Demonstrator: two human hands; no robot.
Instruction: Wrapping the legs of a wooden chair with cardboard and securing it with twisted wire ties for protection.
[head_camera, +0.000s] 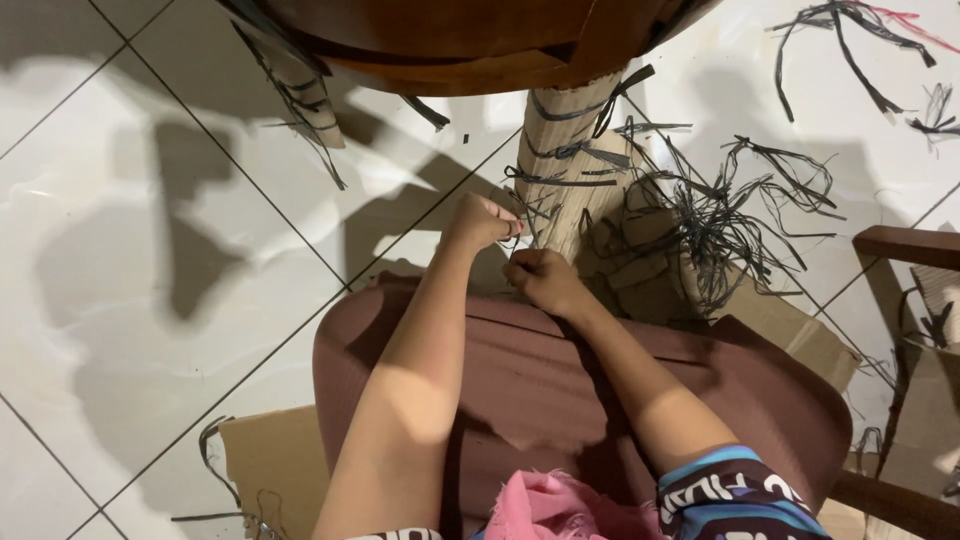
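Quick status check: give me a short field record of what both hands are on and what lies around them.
left hand: closed, pinching a dark strip at the leg
right hand: closed, against the same leg lower down
furniture leg: cardboard-wrapped, tied round with dark strips
loose strips: tangled pile on the floor right of the leg
cardboard sheet: flat on the white tile floor
lap: brown cloth
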